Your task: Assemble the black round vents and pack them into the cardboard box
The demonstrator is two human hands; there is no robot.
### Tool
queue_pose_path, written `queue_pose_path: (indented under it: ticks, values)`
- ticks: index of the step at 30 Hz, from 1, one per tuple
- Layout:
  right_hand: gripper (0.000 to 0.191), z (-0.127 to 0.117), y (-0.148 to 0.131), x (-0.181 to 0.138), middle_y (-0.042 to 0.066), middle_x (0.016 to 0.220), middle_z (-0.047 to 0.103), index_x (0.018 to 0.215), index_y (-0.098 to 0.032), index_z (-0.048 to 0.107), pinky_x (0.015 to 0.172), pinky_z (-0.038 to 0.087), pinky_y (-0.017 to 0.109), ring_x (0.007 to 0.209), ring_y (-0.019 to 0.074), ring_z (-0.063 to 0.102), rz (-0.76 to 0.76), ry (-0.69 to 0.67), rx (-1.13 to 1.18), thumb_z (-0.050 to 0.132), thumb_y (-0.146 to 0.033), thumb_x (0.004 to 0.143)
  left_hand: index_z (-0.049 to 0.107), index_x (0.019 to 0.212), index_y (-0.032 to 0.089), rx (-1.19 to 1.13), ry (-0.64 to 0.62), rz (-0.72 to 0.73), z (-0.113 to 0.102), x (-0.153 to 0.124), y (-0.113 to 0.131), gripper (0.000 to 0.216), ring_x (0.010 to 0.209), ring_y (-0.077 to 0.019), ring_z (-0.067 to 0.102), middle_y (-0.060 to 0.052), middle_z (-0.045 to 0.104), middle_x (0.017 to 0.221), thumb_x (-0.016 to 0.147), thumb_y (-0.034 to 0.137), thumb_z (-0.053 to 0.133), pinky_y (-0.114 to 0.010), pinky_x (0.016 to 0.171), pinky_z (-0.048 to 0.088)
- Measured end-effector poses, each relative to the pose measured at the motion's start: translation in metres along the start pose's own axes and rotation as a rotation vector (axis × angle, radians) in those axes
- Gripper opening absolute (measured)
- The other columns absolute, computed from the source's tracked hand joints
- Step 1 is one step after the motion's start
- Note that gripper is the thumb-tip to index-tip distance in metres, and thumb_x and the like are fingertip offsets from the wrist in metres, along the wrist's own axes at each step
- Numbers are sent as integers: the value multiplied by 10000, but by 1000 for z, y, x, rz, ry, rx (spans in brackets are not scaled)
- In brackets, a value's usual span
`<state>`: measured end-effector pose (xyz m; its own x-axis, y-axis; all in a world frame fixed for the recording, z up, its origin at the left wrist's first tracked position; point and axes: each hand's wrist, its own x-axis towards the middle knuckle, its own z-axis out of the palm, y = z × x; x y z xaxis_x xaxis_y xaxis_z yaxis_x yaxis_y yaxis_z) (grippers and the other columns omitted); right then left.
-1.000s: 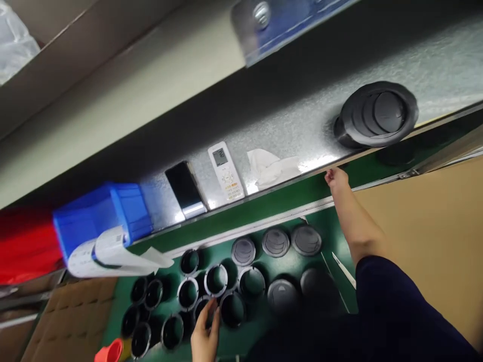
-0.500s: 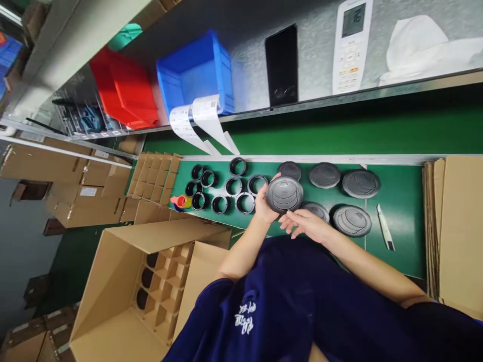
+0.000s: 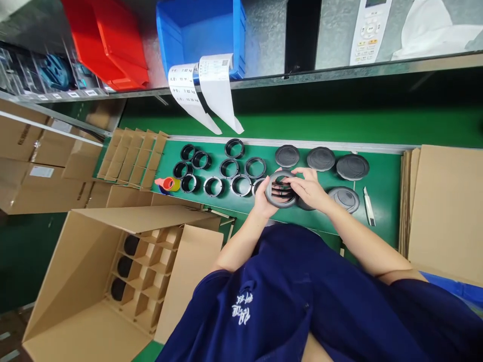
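A round black air vent is held above the green bench, its slats turned open so that fingers show through the gaps. My left hand grips the vent's rim from the left. The fingers of my right hand are closed at its right side and on the slats. Several similar vents with closed slats lie to the right, among them one vent near the back and another closer to me. Another is partly hidden under my right hand. Several black rings stand on the left.
An open carton with cardboard dividers holds several dark round parts at lower left. A utility knife lies right of the vents, beside stacked cardboard. Overhead, a shelf carries a blue bin, a red bin and a remote.
The vent in my hands has gone from closed slats to open ones. My right hand has moved up from below onto the vent. The camera view has shifted.
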<state>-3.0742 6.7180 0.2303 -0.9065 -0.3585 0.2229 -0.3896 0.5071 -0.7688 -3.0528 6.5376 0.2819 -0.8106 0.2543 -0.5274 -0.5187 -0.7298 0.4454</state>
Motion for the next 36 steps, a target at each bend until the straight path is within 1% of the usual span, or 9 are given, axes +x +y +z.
queue_pose_path:
  ticks: [5, 10, 14, 19, 23, 25, 29, 33, 36]
  values:
    - [742, 3, -4, -5, 100, 1353, 611, 1136, -270, 829, 1205, 370, 505, 1330, 291, 510, 142, 26, 213, 214, -683, 1084, 619, 1446, 200, 18, 33, -52, -8, -6, -6, 617, 1217, -374, 703, -167, 751, 1274, 1040, 626, 433, -662, 1081, 497]
    - [762, 2, -9, -12, 80, 1336, 640, 1165, -277, 820, 1222, 374, 484, 1355, 280, 526, 206, 82, 272, 215, -730, 1068, 690, 1302, 113, 8, 48, -39, -18, -5, -12, 684, 1222, -378, 691, -197, 757, 1221, 1021, 683, 437, -624, 1108, 494]
    - [732, 12, -8, -27, 92, 1445, 590, 1406, -298, 707, 1225, 380, 516, 1397, 285, 501, 194, 75, 251, 144, -650, 1097, 717, 1203, 83, -3, 75, -28, -30, -3, -15, 673, 1232, -379, 685, -200, 771, 1161, 1010, 679, 471, -590, 1120, 502]
    - [648, 39, -7, -56, 123, 1657, 414, 1538, -282, 591, 1279, 251, 646, 1548, 390, 274, -74, -231, -17, 504, -658, 1018, 726, 1176, 143, -14, 179, -136, -51, -4, -21, 624, 1218, -341, 698, -132, 792, 1106, 1018, 674, 439, -542, 1133, 513]
    - [1025, 63, -4, -63, 199, 1743, 181, 1692, -218, 325, 1269, 236, 689, 1604, 454, 121, 7, -389, -63, 706, -705, 874, 712, 1231, 135, 3, 220, -287, -66, -5, -31, 640, 1209, -360, 704, -149, 790, 1114, 1018, 675, 442, -556, 1122, 520]
    - [1111, 74, 1, -57, 215, 1715, 213, 1714, -233, 250, 1256, 272, 683, 1583, 458, 191, 70, -437, -28, 751, -690, 834, 712, 1231, 134, -18, 194, -299, -71, -3, -35, 639, 1198, -358, 710, -153, 788, 1117, 1018, 676, 451, -534, 1109, 532]
    - [1079, 88, 14, -35, 197, 1624, 319, 1717, -255, 229, 1252, 339, 598, 1519, 399, 342, 140, -440, 49, 774, -559, 837, 725, 1192, 160, -5, 241, -265, -81, 6, -33, 585, 1130, -315, 730, -113, 790, 1036, 1020, 663, 480, -492, 1107, 535]
    - [1214, 96, 25, -17, 190, 1722, 140, 1726, -291, 184, 1229, 297, 668, 1562, 473, 196, 82, -506, 26, 830, -624, 754, 717, 1249, 180, 82, 234, -176, -91, 17, -26, 562, 1240, -318, 680, -116, 776, 1171, 998, 650, 540, -495, 1179, 475]
    - [1178, 99, 31, -4, 192, 1727, 167, 1732, -291, 139, 1202, 307, 680, 1545, 472, 216, 107, -447, -46, 764, -667, 806, 703, 1312, 214, 283, 222, -22, -105, 21, -26, 613, 1390, -343, 583, -122, 725, 1336, 963, 699, 565, -533, 1227, 411]
